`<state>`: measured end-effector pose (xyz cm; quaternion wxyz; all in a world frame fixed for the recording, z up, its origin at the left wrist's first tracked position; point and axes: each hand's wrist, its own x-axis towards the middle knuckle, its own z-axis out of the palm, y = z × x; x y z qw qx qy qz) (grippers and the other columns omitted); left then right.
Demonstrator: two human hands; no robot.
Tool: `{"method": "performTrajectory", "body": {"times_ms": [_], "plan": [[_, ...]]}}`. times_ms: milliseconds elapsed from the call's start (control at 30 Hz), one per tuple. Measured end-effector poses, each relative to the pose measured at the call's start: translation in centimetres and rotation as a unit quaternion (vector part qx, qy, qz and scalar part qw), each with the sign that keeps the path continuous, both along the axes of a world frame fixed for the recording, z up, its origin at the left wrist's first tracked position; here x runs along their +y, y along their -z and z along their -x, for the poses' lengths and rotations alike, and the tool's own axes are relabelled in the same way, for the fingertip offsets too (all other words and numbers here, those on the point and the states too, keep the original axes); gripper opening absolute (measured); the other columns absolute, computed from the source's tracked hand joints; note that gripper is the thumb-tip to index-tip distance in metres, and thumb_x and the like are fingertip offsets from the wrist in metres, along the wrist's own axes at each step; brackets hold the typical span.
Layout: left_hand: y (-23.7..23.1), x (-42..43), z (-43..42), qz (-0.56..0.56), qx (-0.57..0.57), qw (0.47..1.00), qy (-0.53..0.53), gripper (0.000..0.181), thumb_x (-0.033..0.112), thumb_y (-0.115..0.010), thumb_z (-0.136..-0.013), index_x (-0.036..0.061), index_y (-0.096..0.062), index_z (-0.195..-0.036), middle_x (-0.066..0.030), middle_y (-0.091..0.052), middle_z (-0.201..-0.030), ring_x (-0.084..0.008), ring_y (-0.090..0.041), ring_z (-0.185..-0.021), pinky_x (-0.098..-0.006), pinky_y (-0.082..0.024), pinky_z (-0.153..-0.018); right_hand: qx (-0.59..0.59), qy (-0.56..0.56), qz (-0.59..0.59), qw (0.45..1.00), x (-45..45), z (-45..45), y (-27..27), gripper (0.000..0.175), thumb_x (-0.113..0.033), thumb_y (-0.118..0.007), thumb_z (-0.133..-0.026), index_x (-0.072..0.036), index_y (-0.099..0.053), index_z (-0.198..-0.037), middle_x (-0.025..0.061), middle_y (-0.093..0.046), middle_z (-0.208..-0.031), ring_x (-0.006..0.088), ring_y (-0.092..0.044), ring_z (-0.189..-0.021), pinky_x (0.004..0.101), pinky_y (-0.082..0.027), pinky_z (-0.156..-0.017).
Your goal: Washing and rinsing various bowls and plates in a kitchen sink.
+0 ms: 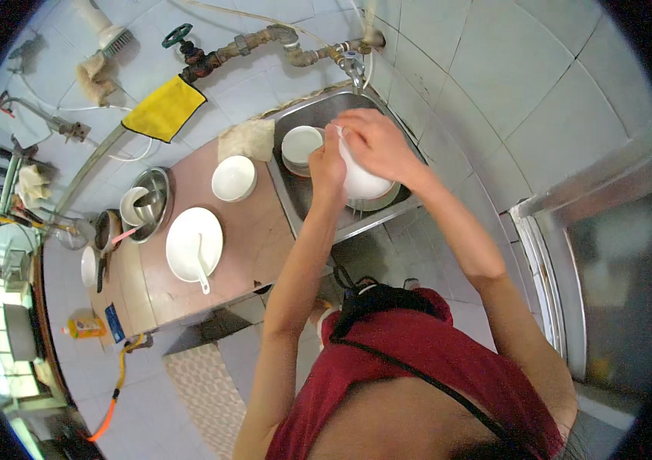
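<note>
Over the steel sink (281,198), my left hand (329,167) grips the near-left side of a tilted white bowl (363,177). My right hand (375,141) lies over the bowl's upper rim with bent fingers; what is under the fingers is hidden. Water drips from the bowl's lower edge. Beneath it a round dish (386,198) shows in part in the sink. Left of my hands, a stack of white bowls (302,144) stands in the basin. The metal tap (353,66) is just beyond my hands.
On the counter (245,253) left of the sink are a white bowl (234,178), a white plate (179,244) with a white spoon (200,259), a beige cloth (248,140) and a steel basin (159,187) with dishes. A yellow cloth (166,109) hangs above; rusty pipes (245,46) line the wall.
</note>
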<state>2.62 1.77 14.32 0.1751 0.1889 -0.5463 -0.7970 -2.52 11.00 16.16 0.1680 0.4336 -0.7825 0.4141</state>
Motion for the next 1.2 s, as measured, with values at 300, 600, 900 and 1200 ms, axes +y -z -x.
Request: {"method": "performTrajectory", "body": {"times_ms": [300,600,900,1200], "plan": [[3.1,-1.5,2.5,-0.291,0.043,0.956,0.016,0.032,0.025,-0.037,-0.088,-0.0027,-0.044,-0.103,-0.0094,-0.051,-0.096,-0.0188,-0.051,-0.085,-0.0323,-0.044,-0.074,0.12,0.091,-0.033,0.988,-1.4,-2.7,3.2,0.031,-0.013,-0.044,-0.078,0.0,-0.048,-0.106,0.0177,-0.044,-0.111,0.0352,-0.039,-0.105,0.0421,-0.03,-0.09],[1.0,-0.7,0.1,-0.307,0.176,0.935,0.004,0.033,0.026,-0.04,-0.087,-0.0011,-0.044,-0.106,-0.0096,-0.05,-0.107,-0.0201,-0.049,-0.098,-0.0342,-0.041,-0.083,-0.422,0.063,0.304,0.852,-0.2,-1.6,4.2,0.058,-0.044,-0.032,-0.086,0.001,-0.032,-0.122,0.0157,-0.037,-0.122,0.0247,-0.035,-0.113,0.037,-0.024,-0.095],[-1.4,-1.1,-1.5,-0.018,0.042,0.999,0.026,0.04,0.035,-0.038,-0.087,-0.0016,-0.054,-0.092,-0.0047,-0.056,-0.083,-0.0104,-0.052,-0.072,-0.0247,-0.043,-0.063,-0.535,-0.05,0.223,0.813,1.2,2.5,1.8,0.053,-0.044,-0.028,-0.087,0.0,-0.048,-0.109,0.0077,-0.051,-0.109,0.0164,-0.047,-0.101,0.0292,-0.035,-0.087],[-0.4,-1.7,-0.3,-0.074,0.015,0.997,-0.016,0.038,0.03,-0.036,-0.088,-0.0033,-0.052,-0.094,-0.0074,-0.055,-0.088,-0.0141,-0.053,-0.074,-0.0281,-0.043,-0.064,0.078,-0.055,0.025,0.995,1.0,-0.7,0.4,0.027,-0.014,-0.045,-0.081,-0.003,-0.052,-0.104,0.0138,-0.051,-0.106,0.0292,-0.045,-0.102,0.0361,-0.034,-0.088]]}}
